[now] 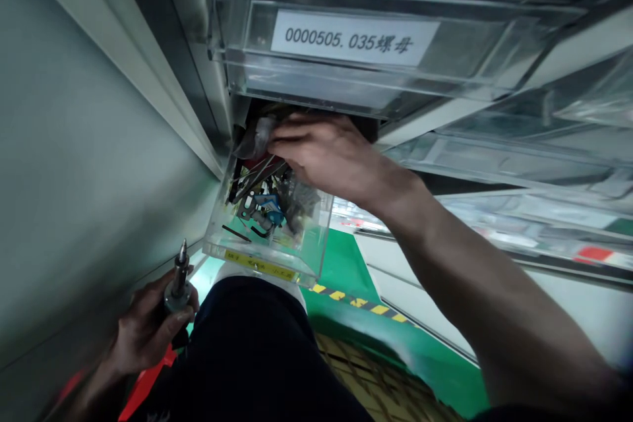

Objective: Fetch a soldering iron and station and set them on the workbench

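Note:
My left hand point(148, 326), at the lower left, is wrapped round an electric screwdriver point(178, 287) with its bit pointing up. My right hand point(316, 145) reaches into the back of a pulled-out clear plastic drawer point(316, 244). Its fingertips are closed at a crumpled clear plastic bag point(262, 135); the far fingers are partly hidden. Below the hand, the drawer holds a blue and grey metal part point(270, 208), thin rods, a loose dark pin point(236, 233) and more bagged small parts point(299, 201). A yellow label point(260, 266) runs along the drawer front.
Above my right hand is another clear drawer point(494, 46) with a white label point(353, 38). A grey panel point(99, 132) stands close on the left. More clear drawers point(494, 165) line the right. Black and yellow tape point(359, 303) crosses the green floor point(346, 254).

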The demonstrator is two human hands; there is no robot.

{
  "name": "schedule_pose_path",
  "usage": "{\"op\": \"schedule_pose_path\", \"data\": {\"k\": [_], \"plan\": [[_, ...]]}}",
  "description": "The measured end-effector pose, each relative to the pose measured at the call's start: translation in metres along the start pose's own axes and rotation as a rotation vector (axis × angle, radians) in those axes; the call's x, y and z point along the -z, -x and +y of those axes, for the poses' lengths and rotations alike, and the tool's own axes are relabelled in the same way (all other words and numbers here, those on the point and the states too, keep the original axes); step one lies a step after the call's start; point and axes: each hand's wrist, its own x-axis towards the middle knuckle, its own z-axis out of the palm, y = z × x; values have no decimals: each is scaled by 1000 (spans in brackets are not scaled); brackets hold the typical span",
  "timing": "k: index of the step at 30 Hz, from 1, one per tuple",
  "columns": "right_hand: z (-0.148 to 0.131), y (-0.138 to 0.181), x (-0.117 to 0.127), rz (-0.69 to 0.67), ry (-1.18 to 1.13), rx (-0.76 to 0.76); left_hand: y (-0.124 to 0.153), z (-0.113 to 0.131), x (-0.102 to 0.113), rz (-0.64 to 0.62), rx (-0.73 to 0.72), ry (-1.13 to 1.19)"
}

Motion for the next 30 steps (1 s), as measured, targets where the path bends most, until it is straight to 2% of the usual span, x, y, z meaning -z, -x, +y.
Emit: {"op": "schedule_pose_path", "data": {"k": [3,7,13,19,24,30], "plan": [[-5,11,9,65,-10,41,-3,3,-2,23,-32,19],[-29,35,12,157,10,126,-6,9,-3,37,-58,45],[-61,59,10,-23,94,37,-6,9,-4,51,-97,7],[-84,50,8,-47,352,-123,-7,8,-6,60,-77,-27],[-94,44,8,44,376,-100,-1,4,-6,88,-7,-52],[-87,56,8,226,354,-96,4,1,-10,157,78,-48]]}}
